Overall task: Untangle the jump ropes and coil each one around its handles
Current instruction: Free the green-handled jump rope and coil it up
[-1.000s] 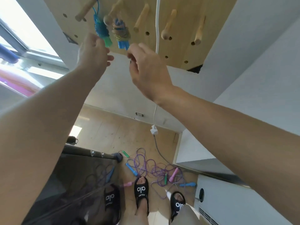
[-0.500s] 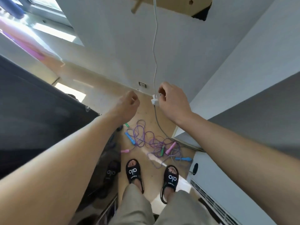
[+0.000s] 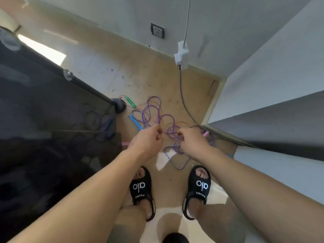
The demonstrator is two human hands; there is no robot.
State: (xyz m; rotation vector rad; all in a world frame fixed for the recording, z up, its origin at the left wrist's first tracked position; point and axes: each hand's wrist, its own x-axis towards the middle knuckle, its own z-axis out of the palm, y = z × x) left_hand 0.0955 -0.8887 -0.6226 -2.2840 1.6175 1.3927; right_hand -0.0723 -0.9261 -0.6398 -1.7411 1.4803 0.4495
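Observation:
Several tangled jump ropes (image 3: 157, 118), purple and purple-white striped, lie in a pile on the wooden floor in front of my feet. Around the pile lie a green handle (image 3: 130, 101), a blue handle (image 3: 135, 122) and two pink handles (image 3: 206, 133) (image 3: 125, 143). A striped loop (image 3: 175, 163) reaches toward my sandals. My left hand (image 3: 147, 142) and my right hand (image 3: 192, 142) hang side by side above the pile, fingers loosely curled. Neither hand holds anything that I can see. The hands hide part of the tangle.
A dark glass surface with a black post (image 3: 117, 105) fills the left. White cabinets (image 3: 263, 95) stand on the right. A white adapter (image 3: 181, 55) hangs on a cable that trails onto the floor beside the ropes. My black sandals (image 3: 140, 186) stand just behind the pile.
My view has swung down from the wooden pegboard to the floor. Both hands have dropped from the hung ropes at the pegs to just above the tangled pile.

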